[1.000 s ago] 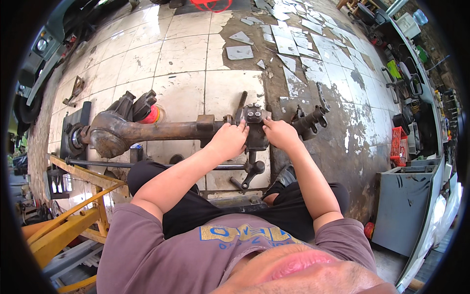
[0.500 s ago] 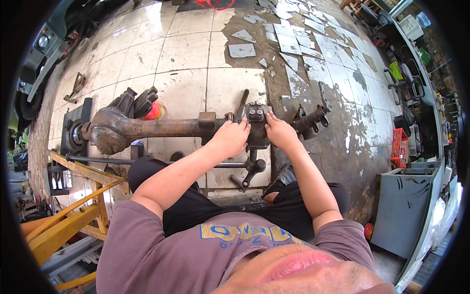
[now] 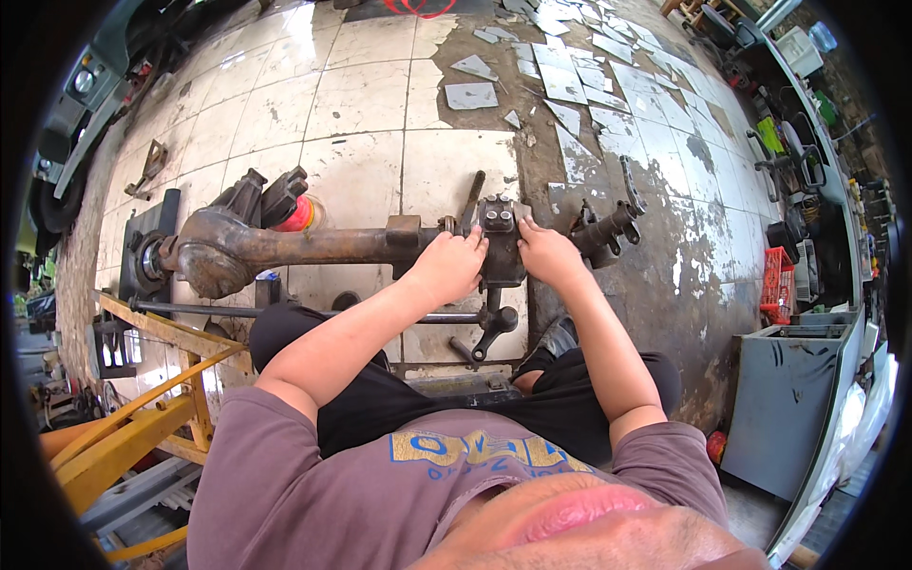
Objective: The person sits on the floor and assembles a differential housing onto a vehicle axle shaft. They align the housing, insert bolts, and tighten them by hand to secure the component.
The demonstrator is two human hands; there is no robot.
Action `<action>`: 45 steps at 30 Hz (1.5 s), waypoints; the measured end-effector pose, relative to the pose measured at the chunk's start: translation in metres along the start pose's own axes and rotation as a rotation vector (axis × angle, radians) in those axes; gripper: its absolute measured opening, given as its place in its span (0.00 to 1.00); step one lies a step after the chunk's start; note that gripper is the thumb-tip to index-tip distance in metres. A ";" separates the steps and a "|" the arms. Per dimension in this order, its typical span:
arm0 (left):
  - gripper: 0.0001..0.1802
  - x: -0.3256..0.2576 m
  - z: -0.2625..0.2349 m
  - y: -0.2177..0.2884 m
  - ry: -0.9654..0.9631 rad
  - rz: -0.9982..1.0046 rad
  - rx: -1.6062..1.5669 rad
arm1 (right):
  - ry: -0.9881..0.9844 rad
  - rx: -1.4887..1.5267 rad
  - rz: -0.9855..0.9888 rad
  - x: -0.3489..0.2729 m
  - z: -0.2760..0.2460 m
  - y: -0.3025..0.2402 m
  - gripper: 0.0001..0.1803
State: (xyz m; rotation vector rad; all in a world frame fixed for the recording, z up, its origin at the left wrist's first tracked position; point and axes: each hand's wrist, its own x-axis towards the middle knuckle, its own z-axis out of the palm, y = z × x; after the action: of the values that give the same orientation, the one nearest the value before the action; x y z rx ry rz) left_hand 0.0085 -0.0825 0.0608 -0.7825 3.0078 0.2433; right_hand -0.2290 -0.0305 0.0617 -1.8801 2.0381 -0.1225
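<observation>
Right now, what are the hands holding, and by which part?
Both hands, left hand and right hand, grip the rusty axle's dark block, one on each side.

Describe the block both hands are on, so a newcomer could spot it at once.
Find the long rusty axle housing lying across the tiled floor. Follow its tube to the person's right, where the left hand and right hand meet on a dark metal block. Only it carries two round bolt heads on top.

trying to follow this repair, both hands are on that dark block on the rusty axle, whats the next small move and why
Probably steady the block with the left hand while the right hand works its top: both hands flank it, and two round fittings show on top.
</observation>
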 end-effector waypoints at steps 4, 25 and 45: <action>0.34 0.002 -0.001 0.003 0.012 0.019 0.037 | -0.056 -0.002 0.006 0.002 0.000 0.009 0.28; 0.33 0.005 0.001 0.003 0.016 0.024 0.021 | 0.110 0.077 0.012 -0.002 0.013 0.012 0.26; 0.35 0.001 0.003 -0.002 0.031 0.020 0.039 | -0.007 -0.064 -0.021 -0.006 -0.005 -0.002 0.28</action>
State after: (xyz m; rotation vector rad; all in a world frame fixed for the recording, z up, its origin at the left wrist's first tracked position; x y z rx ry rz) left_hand 0.0084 -0.0844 0.0574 -0.7606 3.0408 0.1745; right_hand -0.2287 -0.0260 0.0677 -1.9378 2.0403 -0.0565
